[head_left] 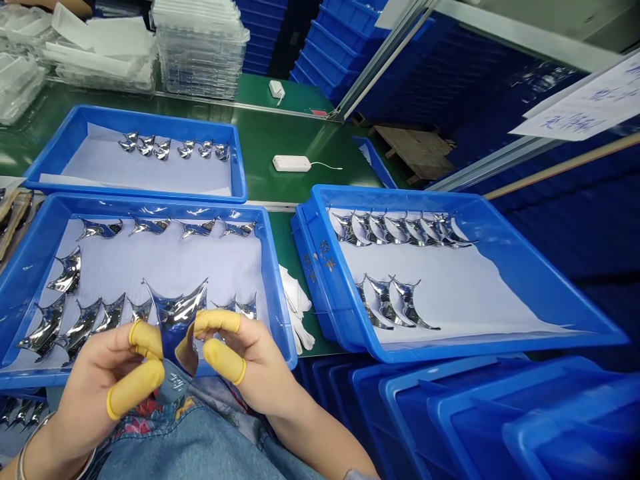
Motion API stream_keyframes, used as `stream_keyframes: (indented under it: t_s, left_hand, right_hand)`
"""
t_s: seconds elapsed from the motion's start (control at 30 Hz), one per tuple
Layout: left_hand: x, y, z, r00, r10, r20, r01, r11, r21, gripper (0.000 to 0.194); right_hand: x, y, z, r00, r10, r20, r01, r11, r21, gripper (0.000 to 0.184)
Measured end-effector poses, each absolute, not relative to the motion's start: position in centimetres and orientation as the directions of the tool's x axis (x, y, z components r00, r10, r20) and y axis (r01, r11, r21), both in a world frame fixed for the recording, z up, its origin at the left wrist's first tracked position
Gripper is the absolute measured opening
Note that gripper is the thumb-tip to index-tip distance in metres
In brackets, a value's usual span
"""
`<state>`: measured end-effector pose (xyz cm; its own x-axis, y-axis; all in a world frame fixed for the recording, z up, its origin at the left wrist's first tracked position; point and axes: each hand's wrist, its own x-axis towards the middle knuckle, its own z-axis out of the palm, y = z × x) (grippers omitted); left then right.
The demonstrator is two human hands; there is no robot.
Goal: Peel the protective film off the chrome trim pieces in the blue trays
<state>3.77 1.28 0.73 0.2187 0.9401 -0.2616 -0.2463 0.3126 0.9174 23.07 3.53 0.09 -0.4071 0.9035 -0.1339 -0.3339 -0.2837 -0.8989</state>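
Note:
Both my hands wear yellow finger cots and pinch one shiny chrome curved part [176, 313] between them, held upright over the near rim of the blue tray [277, 293] in front of me. My left hand [107, 377] grips its left lower edge, and my right hand [235, 357] grips its right side. The tray in front holds several more chrome parts [75, 327] laid in rows on white paper.
A tilted blue tray [500, 267] at right holds two rows of chrome parts. Another blue tray [70, 133] lies further back with a few parts. White gloves [300, 313] lie between the trays. Stacked clear trays [200, 47] stand behind, empty blue bins [500, 413] at lower right.

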Motion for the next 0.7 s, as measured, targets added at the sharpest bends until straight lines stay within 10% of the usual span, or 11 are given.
stream_keyframes:
  t_s: [0.17, 0.33, 0.5, 0.7]
  left_hand:
    - [3.9, 1.1, 1.7, 0.221, 0.939, 0.264, 0.203, -0.309, 0.929, 0.033]
    - [3.8, 0.9, 1.9, 0.413, 0.865, 0.284, 0.406, -0.454, 0.793, 0.015]
    - [4.0, 0.5, 2.1, 0.268, 0.930, 0.252, 0.277, -0.325, 0.904, 0.030]
    - [4.0, 0.3, 2.0, 0.171, 0.967, -0.190, -0.067, 0.204, 0.977, 0.006]
  right_hand:
    - [23.1, 3.7, -0.3, -0.395, 0.910, -0.123, -0.279, -0.246, -0.928, 0.024]
    - [23.2, 3.7, -0.3, -0.407, 0.908, -0.099, -0.270, -0.223, -0.937, 0.023]
    - [23.1, 3.5, -0.6, -0.413, 0.899, -0.144, -0.270, -0.272, -0.924, 0.028]
    - [22.9, 3.6, 0.1, -0.459, 0.853, -0.250, -0.351, -0.432, -0.831, 0.026]
